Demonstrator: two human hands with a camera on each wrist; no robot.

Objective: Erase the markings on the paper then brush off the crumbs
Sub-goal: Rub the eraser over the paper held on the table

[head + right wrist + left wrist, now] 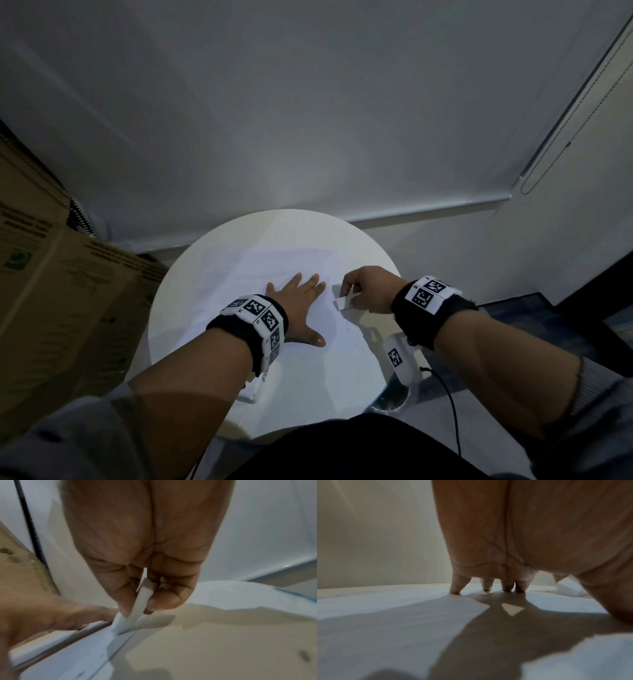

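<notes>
left hand (297, 301) flat, palm down on the paper (274, 274), fingers (457, 585) straight and spread, tips pressing the sheet; thumb out toward the body. right hand (366, 289) curled, thumb and fingers (164, 600) pinching one white eraser (342, 298) by its broad faces. eraser is a flat slab, held on edge, long axis slanting down from the palm to the sheet; its lower end touches the paper's right part, just beside the left fingertips. one sheet of paper, lying flat in the middle of the round white counter (191, 308). a few dark crumbs (347, 329) on the paper near the eraser; too small to count. two hands, two marker wristbands (255, 317). one cardboard box (61, 291) left of the counter.
</notes>
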